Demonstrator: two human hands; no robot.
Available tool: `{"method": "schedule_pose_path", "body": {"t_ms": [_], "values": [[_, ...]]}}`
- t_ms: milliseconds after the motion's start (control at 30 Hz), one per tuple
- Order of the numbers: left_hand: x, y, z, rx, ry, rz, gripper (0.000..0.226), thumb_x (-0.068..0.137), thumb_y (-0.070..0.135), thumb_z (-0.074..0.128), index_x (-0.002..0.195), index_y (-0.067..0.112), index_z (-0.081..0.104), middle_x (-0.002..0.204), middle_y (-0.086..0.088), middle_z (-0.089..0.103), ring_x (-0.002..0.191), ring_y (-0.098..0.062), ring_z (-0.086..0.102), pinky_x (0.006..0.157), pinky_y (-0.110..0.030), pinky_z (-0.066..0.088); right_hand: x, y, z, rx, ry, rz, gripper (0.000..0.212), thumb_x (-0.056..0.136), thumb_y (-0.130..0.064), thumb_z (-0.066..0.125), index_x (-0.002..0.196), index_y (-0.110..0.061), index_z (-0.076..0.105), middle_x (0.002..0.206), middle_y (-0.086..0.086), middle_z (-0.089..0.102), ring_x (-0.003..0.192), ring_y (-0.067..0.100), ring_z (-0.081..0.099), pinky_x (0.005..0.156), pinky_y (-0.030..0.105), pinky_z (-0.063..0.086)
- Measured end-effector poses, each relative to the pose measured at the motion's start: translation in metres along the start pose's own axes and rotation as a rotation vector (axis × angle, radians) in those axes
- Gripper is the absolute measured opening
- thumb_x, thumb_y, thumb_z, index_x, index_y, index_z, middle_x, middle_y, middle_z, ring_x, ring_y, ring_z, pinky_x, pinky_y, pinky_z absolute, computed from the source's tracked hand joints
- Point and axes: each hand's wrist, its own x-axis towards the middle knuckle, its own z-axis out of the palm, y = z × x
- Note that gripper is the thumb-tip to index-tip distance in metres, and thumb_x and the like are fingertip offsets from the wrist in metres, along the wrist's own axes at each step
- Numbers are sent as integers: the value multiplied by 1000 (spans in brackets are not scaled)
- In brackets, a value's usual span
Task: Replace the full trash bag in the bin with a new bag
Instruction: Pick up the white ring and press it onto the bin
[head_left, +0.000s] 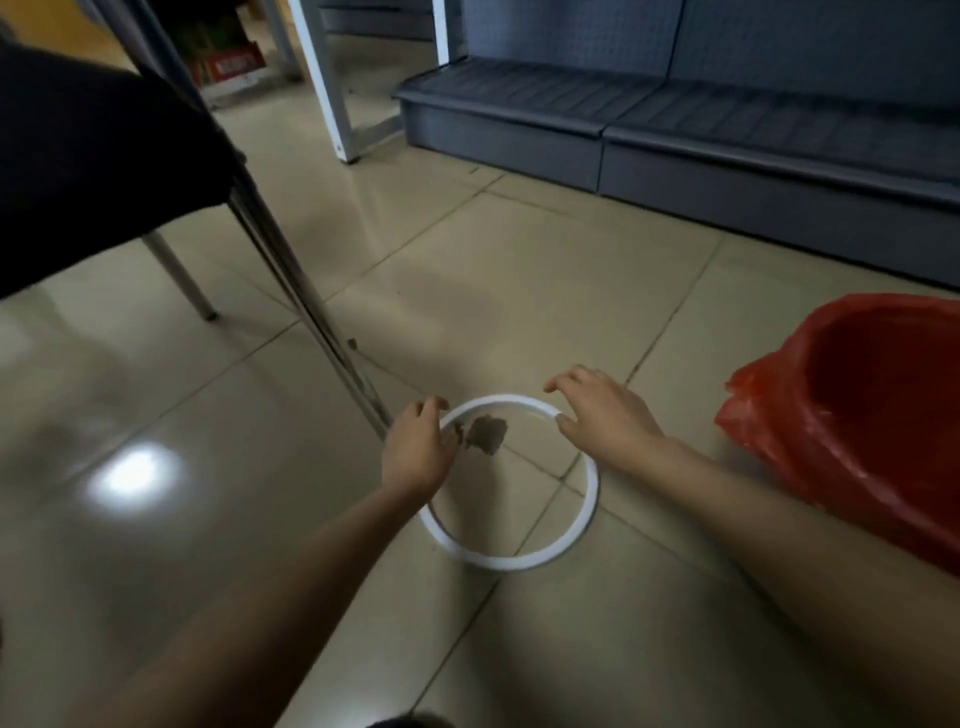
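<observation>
A white plastic ring (589, 512), the bin's bag-holding rim, lies flat on the tiled floor. My left hand (415, 449) rests on its left edge with the fingers curled over it. My right hand (605, 413) hovers at its upper right edge, fingers spread and touching or nearly touching the ring. At the right stands the bin with a red trash bag (852, 415) draped over its rim; the inside looks empty from here. A small brown scrap (485, 434) lies on the floor inside the ring.
A black chair (93, 156) with metal legs stands at the left, one leg ending close to my left hand. Grey low shelving (675, 135) runs along the back right. A white frame post (332, 98) stands behind.
</observation>
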Motion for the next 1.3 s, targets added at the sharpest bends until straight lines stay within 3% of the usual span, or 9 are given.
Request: {"method": "schedule_pose_path", "body": {"t_ms": [167,300,500,700,900,1133,1300], "values": [[-26,-36,33,-10,-154,-250,49,84,16,55,131,16,41,128,-21,47,113,-40,51,93,-42,44,-6,10,60,14,-224,184,52,87,-16,51,137,-17,38,134,9,44,121,28,45,93,38,44],[-36,-43,48,-18,-241,-324,54,86,8,49,137,17,33,126,-23,47,110,-41,52,88,-40,45,-17,20,86,-11,-333,258,51,89,-14,50,137,-14,36,141,15,34,122,33,43,97,36,40],[-35,-36,53,-167,-191,-416,55,79,-4,51,130,15,45,122,-23,53,105,-38,56,86,-41,52,-16,18,92,6,-328,319,32,87,-9,48,118,-7,50,131,18,42,118,35,43,98,38,40],[-20,-29,28,-351,-28,-511,40,89,16,50,129,10,52,123,-19,60,107,-36,59,91,-41,51,-12,8,55,13,-246,278,26,85,-4,46,110,-6,51,135,16,37,119,34,39,94,37,41],[14,7,-41,-441,92,-383,40,88,7,49,127,10,55,119,-20,62,93,-32,61,76,-35,50,-6,-13,-24,55,-44,253,42,85,-11,50,126,-10,47,138,16,33,122,34,34,94,36,40],[56,97,-141,-471,126,-107,44,82,5,52,125,13,55,117,-19,64,96,-33,63,90,-45,52,-26,-8,-126,120,262,319,49,86,-15,45,135,-17,40,140,13,35,125,32,31,99,40,39],[58,192,-144,-439,63,111,41,76,11,49,114,17,65,104,-12,70,96,-34,64,87,-46,53,-76,41,-172,50,335,517,48,87,-15,47,134,-12,40,135,19,41,122,38,36,102,39,34]]}}
